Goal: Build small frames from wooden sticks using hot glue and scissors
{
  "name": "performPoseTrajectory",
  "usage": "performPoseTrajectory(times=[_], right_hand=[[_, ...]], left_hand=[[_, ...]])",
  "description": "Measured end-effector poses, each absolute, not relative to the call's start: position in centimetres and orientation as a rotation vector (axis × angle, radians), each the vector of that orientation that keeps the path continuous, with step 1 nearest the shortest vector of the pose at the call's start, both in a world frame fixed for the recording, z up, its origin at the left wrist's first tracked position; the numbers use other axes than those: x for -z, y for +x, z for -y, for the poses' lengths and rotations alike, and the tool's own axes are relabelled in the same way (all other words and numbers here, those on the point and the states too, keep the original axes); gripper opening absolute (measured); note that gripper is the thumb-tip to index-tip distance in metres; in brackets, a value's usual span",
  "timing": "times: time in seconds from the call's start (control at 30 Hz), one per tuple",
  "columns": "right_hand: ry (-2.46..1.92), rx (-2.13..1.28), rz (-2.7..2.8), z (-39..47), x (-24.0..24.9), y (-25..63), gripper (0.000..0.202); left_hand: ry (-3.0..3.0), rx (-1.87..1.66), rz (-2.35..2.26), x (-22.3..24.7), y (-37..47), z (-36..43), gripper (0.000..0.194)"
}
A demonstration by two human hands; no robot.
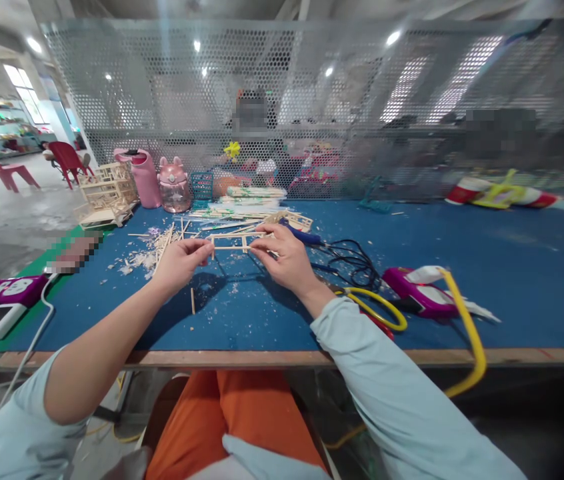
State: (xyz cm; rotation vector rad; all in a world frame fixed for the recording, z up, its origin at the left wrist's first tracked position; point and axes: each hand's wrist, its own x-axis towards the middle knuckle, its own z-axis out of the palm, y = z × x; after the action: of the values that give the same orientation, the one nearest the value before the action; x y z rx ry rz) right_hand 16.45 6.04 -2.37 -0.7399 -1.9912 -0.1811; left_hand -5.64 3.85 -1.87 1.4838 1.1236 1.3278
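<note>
Between my hands, above the blue tabletop [242, 313], is a small wooden stick frame [229, 248] with long rails and short crosspieces. My left hand [185, 259] pinches its left end between thumb and fingers. At the other end, my right hand [285, 257] grips the frame near a crosspiece. Behind my right hand a blue-handled tool [305, 235] with a black cord lies on the table, partly hidden. Loose wooden sticks [165, 248] and shavings lie just beyond my left hand. A single short stick [193, 301] rests nearer to me.
A stick-built model [107, 193], a pink bottle [146, 179] and a clear-and-pink bottle [175, 187] stand at the back left. Bundled sticks [252, 200] lie behind. On the right are a purple power strip [425, 293], a yellow cable [467, 333] and black cord [362, 263]. A perforated screen [312, 87] rises behind.
</note>
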Motion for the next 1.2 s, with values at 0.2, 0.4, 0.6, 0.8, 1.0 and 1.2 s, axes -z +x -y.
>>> performPoseTrajectory(times=[0.2, 0.4, 0.6, 0.8, 1.0, 1.2], right_hand=[[-0.769, 0.141, 1.979, -6.04, 2.33, 16.38, 0.012], [-0.755, 0.154, 2.003, -6.02, 2.21, 16.49, 0.012], [-0.747, 0.144, 2.012, -6.08, 2.19, 16.62, 0.012], [-0.741, 0.124, 2.022, -6.01, 2.07, 16.68, 0.011], [-0.774, 0.12, 2.024, -6.02, 2.21, 16.56, 0.012], [-0.771, 0.108, 2.026, -5.79, 2.19, 16.44, 0.01]], left_hand=[[1.453, -1.306, -1.176, 1.78, -5.66, -3.48, 0.042], [1.456, -1.303, -1.235, 1.53, -5.36, -3.18, 0.035], [1.385, -1.296, -1.187, 1.14, -4.95, -2.91, 0.034], [1.305, -1.264, -1.081, 1.55, -4.99, -3.18, 0.039], [1.433, -1.311, -1.203, 1.17, -5.0, -2.87, 0.04], [1.445, -1.291, -1.221, 1.15, -4.91, -2.93, 0.038]])
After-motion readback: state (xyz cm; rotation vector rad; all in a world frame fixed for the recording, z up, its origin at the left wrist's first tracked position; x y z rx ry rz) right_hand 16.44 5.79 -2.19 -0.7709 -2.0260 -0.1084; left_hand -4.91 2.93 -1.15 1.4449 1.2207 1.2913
